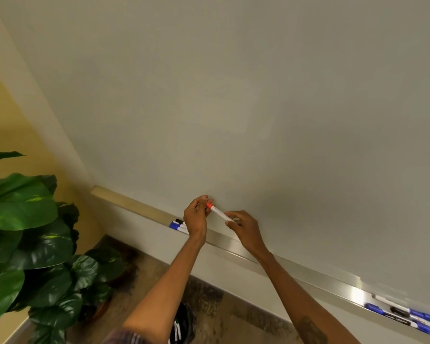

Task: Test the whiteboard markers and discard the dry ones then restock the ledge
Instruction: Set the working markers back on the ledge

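Left hand (195, 218) pinches red marker (218, 213) at cap; right hand (245, 230) pinches barrel, just above ledge (308, 275).

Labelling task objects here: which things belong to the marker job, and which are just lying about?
Job: red marker, held by left hand and right hand; whiteboard; ledge; left markers; right markers; dark bag holding markers.
Lying about: plant; floor.
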`<state>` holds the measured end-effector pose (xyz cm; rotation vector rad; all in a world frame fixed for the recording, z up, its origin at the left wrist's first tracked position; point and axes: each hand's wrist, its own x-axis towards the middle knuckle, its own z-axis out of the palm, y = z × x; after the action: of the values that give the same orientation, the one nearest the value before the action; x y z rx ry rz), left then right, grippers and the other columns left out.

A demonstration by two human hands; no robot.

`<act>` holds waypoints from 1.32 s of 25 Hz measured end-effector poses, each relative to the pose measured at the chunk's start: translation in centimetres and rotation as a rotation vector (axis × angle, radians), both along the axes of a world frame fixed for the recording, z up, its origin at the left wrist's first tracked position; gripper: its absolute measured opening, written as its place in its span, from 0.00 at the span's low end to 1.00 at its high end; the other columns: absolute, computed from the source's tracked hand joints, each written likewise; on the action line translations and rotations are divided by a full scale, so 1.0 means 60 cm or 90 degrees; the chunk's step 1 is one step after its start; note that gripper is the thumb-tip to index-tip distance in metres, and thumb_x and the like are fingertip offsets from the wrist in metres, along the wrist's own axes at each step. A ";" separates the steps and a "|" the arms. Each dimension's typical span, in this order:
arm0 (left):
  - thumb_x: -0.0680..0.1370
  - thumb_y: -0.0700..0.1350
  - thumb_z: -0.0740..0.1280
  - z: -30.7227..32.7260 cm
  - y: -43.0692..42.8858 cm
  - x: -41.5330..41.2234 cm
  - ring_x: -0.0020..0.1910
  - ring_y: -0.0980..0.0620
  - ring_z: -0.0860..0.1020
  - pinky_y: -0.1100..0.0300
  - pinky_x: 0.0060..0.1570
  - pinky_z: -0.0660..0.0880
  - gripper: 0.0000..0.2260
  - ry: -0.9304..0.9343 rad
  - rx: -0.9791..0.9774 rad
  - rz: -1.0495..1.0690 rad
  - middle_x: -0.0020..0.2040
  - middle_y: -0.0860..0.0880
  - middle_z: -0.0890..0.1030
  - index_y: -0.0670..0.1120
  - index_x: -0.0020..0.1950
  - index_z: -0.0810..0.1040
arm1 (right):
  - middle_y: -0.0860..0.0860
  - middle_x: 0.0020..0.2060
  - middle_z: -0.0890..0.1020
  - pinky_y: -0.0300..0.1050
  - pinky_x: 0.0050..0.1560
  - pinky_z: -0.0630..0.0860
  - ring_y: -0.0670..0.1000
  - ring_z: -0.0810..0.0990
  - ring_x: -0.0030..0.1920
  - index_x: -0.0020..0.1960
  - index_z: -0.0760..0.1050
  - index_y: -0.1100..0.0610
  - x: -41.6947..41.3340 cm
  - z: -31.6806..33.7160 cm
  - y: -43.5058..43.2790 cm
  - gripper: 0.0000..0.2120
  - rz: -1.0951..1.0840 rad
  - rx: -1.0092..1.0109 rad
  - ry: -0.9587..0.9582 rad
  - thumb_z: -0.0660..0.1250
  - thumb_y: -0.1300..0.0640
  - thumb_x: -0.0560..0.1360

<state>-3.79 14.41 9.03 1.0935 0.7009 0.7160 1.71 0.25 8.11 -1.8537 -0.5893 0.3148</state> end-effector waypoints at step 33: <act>0.81 0.48 0.65 -0.259 0.103 -0.122 0.60 0.48 0.79 0.49 0.66 0.74 0.14 0.528 0.160 -0.395 0.61 0.47 0.82 0.44 0.64 0.80 | 0.55 0.65 0.76 0.50 0.70 0.67 0.57 0.71 0.66 0.66 0.76 0.57 0.023 -0.297 0.082 0.17 -0.014 -0.380 -0.070 0.62 0.68 0.79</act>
<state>-11.13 20.57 -6.52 1.7568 0.9014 -0.2282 3.10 5.19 -9.72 -2.4624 -0.5875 0.4065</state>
